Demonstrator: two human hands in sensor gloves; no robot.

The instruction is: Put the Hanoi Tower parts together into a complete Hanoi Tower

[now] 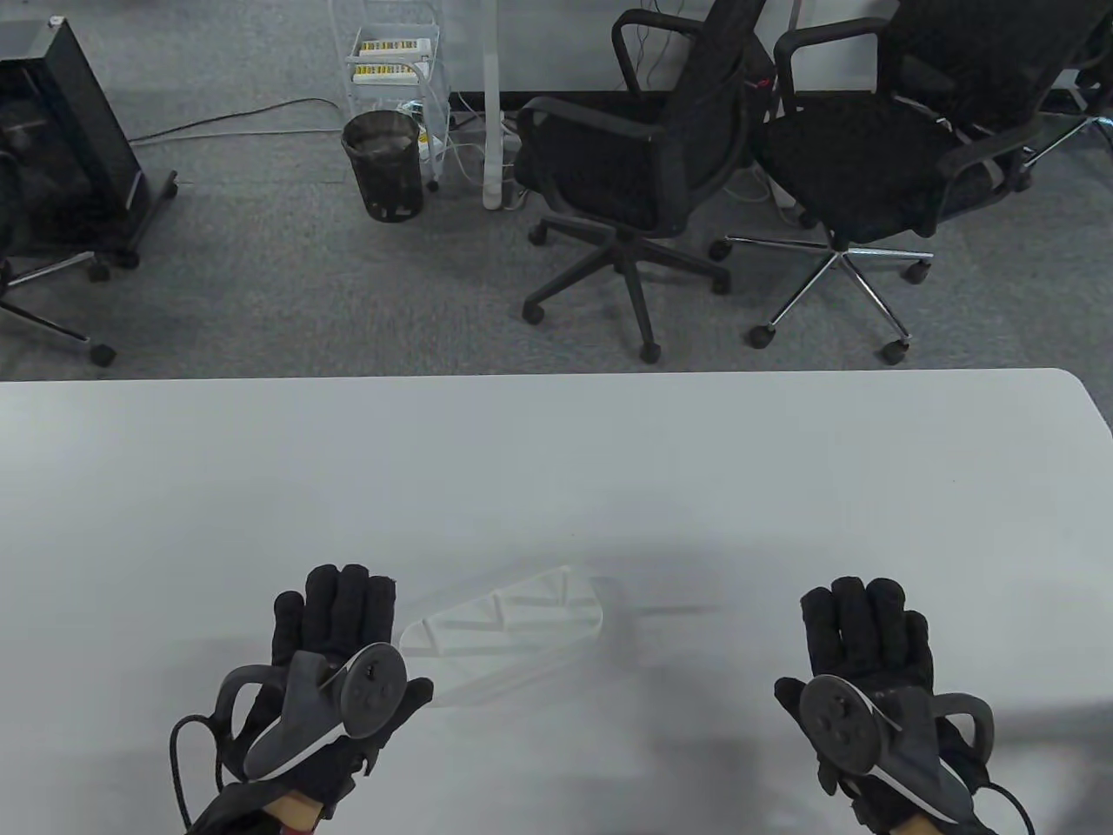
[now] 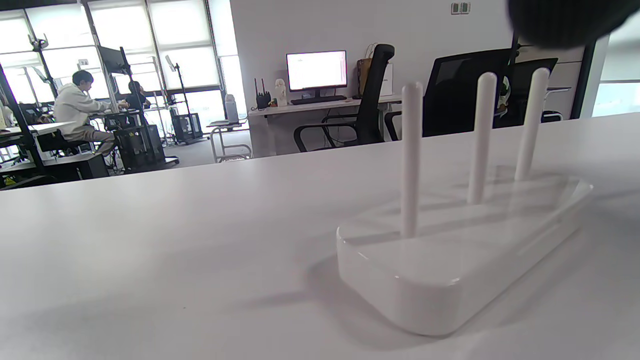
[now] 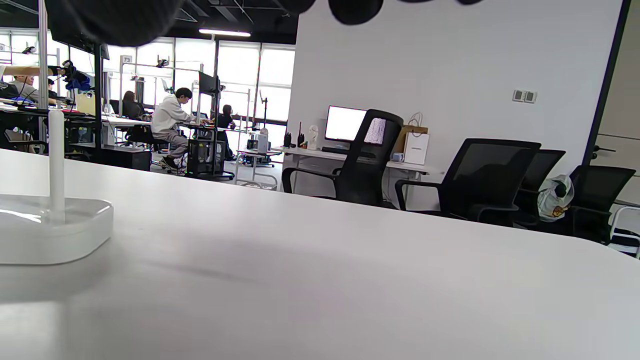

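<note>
A white Hanoi Tower base (image 1: 500,628) with three upright white pegs stands on the white table (image 1: 556,470) near its front edge, between my hands. No discs are in view. My left hand (image 1: 335,613) lies palm down, fingers stretched out, just left of the base and holds nothing. My right hand (image 1: 869,626) lies the same way well to the right of the base, empty. The left wrist view shows the base (image 2: 450,265) and its pegs (image 2: 411,160) close up. The right wrist view shows one end of the base (image 3: 50,232) with one peg (image 3: 56,165).
The table's far edge (image 1: 556,376) runs across the middle of the table view, with a rounded corner at the right. Beyond it stand two black office chairs (image 1: 635,174), a mesh waste bin (image 1: 383,165) and a wire cart.
</note>
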